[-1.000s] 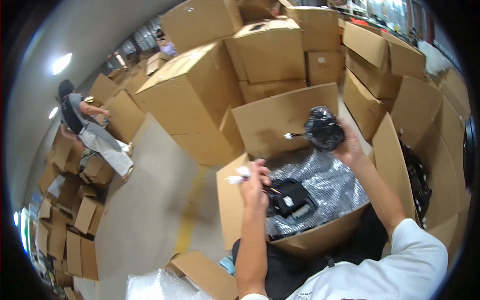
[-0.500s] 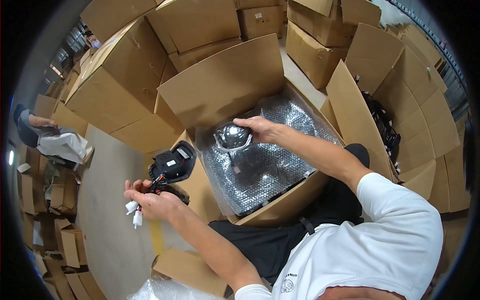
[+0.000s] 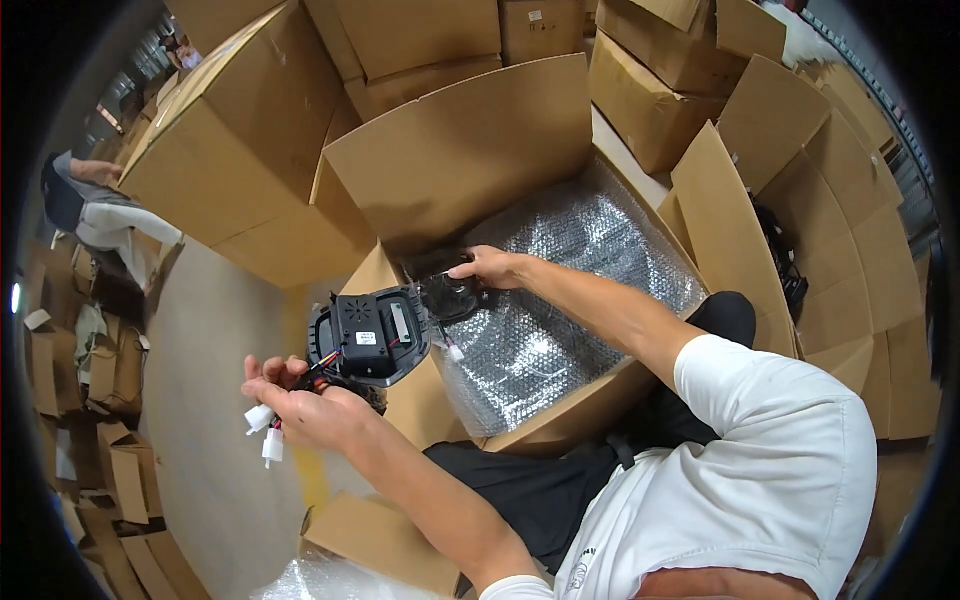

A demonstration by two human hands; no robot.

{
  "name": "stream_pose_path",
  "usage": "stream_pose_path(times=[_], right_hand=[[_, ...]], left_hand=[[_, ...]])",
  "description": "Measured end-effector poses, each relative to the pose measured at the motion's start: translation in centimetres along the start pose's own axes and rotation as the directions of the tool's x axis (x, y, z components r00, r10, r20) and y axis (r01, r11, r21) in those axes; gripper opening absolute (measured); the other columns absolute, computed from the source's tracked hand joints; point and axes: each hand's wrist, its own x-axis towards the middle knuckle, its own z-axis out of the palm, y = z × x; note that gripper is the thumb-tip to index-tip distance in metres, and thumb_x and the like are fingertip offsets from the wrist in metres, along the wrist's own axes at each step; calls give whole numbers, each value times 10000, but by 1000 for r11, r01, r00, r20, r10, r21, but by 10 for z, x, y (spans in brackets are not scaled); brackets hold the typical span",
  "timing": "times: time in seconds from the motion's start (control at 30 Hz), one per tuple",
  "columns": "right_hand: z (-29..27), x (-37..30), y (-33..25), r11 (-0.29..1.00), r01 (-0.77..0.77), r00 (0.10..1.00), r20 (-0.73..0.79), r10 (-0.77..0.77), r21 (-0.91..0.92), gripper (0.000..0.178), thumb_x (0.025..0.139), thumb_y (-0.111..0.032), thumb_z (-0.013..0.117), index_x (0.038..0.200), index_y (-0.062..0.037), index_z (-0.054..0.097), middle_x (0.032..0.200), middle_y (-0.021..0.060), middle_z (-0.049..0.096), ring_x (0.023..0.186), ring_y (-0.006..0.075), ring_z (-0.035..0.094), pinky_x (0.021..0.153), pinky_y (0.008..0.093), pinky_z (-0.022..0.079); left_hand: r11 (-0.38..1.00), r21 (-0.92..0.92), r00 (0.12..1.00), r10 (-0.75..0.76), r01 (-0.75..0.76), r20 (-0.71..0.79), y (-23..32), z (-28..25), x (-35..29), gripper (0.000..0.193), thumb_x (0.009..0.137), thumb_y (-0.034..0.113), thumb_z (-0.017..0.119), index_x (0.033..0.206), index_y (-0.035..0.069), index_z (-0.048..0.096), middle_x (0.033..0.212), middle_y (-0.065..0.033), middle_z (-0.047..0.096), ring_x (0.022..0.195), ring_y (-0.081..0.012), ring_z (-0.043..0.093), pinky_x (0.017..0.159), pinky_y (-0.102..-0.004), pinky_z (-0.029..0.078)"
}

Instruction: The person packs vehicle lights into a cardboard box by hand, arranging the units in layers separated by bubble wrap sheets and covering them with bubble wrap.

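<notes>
My left hand [image 3: 325, 412] is closed around a bundle of coloured wires; white plug connectors [image 3: 272, 446] dangle below its fingers. The wires run to a black plastic housing [image 3: 362, 338] with a vented block and a pale sticker on its back, tilted above the hand. Partly hidden behind my left wrist is another dark part. In my right hand [image 3: 497, 268], a rounded glossy black unit [image 3: 452, 297] is gripped by its edge, close to the housing's right side; whether they touch I cannot tell. A thin wire with a white plug [image 3: 455, 352] hangs from it.
Before me stands an open cardboard box [image 3: 460, 150], with bubble wrap [image 3: 560, 290] spread in it. To the right another open box [image 3: 745, 220] holds dark wired parts. Large cartons [image 3: 250, 130] are stacked behind. A co-worker [image 3: 100, 210] is at the far left.
My right hand has brought the rounded unit left and down, beside the housing. The housing has turned its back more toward view. The co-worker now reaches toward a large carton.
</notes>
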Motion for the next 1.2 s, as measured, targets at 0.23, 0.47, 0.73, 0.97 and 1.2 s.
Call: stream_pose_path(times=[0.23, 0.47, 0.73, 0.97, 1.2], right_hand=[[5, -6, -20, 976, 120, 990, 46, -130, 180, 630, 876, -176, 761, 1396, 6, 457, 1287, 84, 600, 1179, 207, 583, 1007, 385, 479], [-34, 24, -31, 869, 376, 867, -209, -453, -320, 618, 824, -322, 802, 1299, 3, 576, 1243, 146, 650, 1143, 268, 617, 993, 412, 471], [-6, 15, -3, 639, 281, 829, -154, -537, -716, 662, 797, -361, 760, 1247, 95, 595, 1249, 275, 634, 1172, 366, 616, 1016, 402, 462], [31, 16, -9, 392, 80, 814, -167, -556, -916, 644, 847, -384, 726, 1278, 67, 562, 1275, 289, 585, 1216, 429, 537, 1051, 453, 423], [28, -27, 0, 264, 270, 711, 7, -703, -926, 539, 846, -287, 727, 1252, 29, 568, 1260, 259, 567, 1178, 418, 539, 1010, 476, 442]], left_hand=[[999, -18, 999, -48, 48, 1, -7, -4, 4, 334, 1050, 282, 519, 1134, -27, 613, 806, -28, 510, 693, -132, 420, 658, -263, 400], [994, -54, 994, -89, 93, 60, -4, 16, -14, 333, 1046, 310, 529, 1148, 5, 615, 806, -15, 508, 680, -122, 447, 623, -251, 413], [991, -61, 990, -111, 116, 84, -8, -1, -7, 357, 1052, 348, 516, 1129, 8, 594, 761, -12, 518, 639, -104, 450, 595, -238, 406], [982, -45, 979, -180, 185, 98, -8, 1, -9, 339, 1054, 348, 508, 1093, 23, 598, 745, -7, 517, 633, -102, 450, 587, -236, 403], [968, -47, 962, -238, 245, 132, -21, 0, -7, 347, 1056, 375, 489, 1097, 55, 619, 759, -10, 572, 623, -96, 503, 552, -236, 392]])
